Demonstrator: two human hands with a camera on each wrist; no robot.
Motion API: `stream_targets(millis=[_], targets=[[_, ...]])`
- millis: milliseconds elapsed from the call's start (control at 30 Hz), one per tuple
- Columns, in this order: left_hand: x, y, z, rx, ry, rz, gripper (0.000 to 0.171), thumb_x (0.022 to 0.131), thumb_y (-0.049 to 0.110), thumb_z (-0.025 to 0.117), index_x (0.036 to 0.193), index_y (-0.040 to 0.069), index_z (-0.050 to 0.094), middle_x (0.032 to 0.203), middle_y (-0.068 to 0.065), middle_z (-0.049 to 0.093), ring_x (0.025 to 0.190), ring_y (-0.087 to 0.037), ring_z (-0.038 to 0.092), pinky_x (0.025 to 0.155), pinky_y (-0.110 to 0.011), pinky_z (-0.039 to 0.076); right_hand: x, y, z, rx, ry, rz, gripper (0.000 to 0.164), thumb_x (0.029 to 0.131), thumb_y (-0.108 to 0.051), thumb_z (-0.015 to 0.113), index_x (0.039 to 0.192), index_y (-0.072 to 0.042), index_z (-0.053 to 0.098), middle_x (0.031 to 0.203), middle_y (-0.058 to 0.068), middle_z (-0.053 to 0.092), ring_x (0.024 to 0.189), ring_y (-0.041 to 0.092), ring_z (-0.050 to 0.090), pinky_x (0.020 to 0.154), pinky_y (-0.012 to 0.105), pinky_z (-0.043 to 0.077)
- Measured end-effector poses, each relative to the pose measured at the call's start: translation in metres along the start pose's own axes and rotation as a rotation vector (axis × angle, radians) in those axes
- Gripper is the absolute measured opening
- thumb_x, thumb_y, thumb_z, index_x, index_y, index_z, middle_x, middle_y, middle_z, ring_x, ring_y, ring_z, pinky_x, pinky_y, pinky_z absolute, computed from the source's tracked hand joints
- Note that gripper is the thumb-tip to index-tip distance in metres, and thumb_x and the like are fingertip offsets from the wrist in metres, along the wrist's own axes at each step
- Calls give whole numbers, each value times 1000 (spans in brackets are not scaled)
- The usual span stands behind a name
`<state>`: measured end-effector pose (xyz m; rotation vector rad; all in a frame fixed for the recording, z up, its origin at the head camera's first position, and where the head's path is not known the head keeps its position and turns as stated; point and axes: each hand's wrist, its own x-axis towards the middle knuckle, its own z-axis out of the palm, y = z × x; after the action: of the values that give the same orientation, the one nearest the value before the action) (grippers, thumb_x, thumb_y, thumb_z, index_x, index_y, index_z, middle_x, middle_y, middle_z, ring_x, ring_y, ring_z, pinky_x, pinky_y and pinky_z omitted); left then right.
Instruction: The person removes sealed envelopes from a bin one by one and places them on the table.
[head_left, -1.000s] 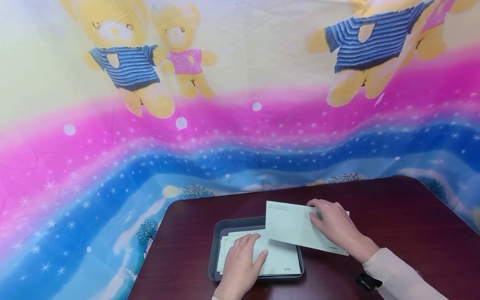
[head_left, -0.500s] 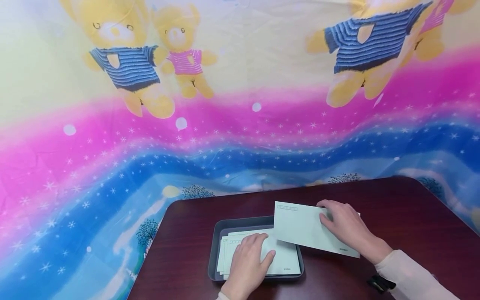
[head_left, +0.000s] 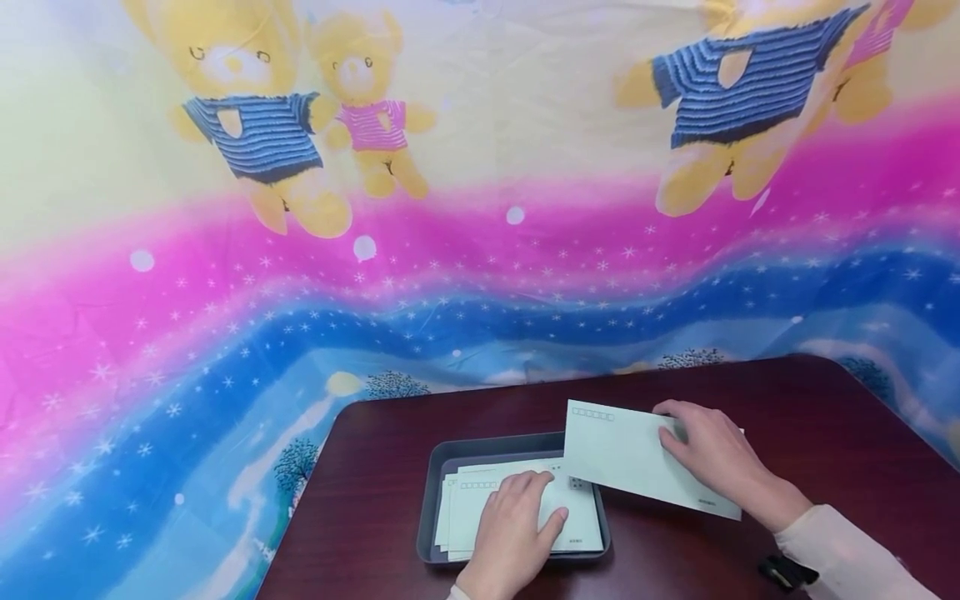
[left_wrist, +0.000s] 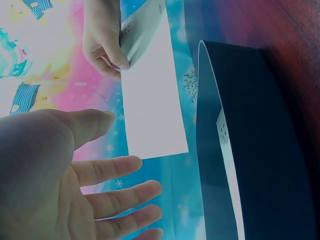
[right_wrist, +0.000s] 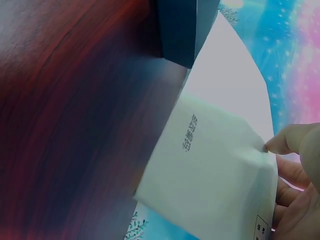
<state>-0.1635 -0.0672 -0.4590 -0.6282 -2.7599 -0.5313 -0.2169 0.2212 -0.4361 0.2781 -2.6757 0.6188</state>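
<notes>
My right hand [head_left: 716, 454] pinches a pale envelope [head_left: 622, 454] by its upper edge, thumb on the near face. A row of small postcode boxes is printed at its upper left corner. In the right wrist view the envelope [right_wrist: 210, 165] bends under the thumb. Its left end overlaps the right side of a dark grey tray [head_left: 430, 500]. Several more envelopes [head_left: 577, 521] lie loosely stacked in that tray. Over the stack is my left hand [head_left: 513, 529], fingers spread and relaxed. The left wrist view shows nothing held in the left hand [left_wrist: 55, 165].
Both hands work over a dark red-brown table [head_left: 360, 483] with rounded corners. Behind it hangs a cloth backdrop [head_left: 480, 250] printed with bears and snowflakes. A black object [head_left: 787, 573] sits at the right wrist, beside the white sleeve [head_left: 847, 546].
The right hand has moved right with the envelope, baring more of the tray's top envelope and its printed upper right corner. My left hand has also shifted right over the stack.
</notes>
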Motion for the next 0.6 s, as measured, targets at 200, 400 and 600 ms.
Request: stream_targets(millis=[200, 400, 600], targets=[[1, 3, 3, 11, -11, 10, 43, 92, 45, 51, 123, 17, 60, 117, 2, 61, 111, -17, 53, 87, -39, 45, -2, 11, -7, 4, -2, 8, 28, 83, -16, 63, 110, -9, 67, 102, 12, 68, 62, 12, 50, 53, 33, 41], [1, 7, 6, 23, 4, 32, 42, 91, 44, 53, 123, 18, 60, 117, 2, 61, 111, -16, 53, 86, -38, 45, -7, 24, -14, 4, -7, 20, 28, 84, -16, 62, 111, -8, 66, 104, 14, 68, 56, 11, 43, 51, 32, 36], [1, 13, 7, 20, -9, 38, 42, 90, 42, 54, 123, 18, 59, 117, 2, 61, 111, -16, 52, 87, -38, 45, -11, 37, -17, -12, 6, 24, 28, 84, -15, 62, 111, -8, 66, 102, 15, 68, 49, 11, 34, 47, 31, 30]])
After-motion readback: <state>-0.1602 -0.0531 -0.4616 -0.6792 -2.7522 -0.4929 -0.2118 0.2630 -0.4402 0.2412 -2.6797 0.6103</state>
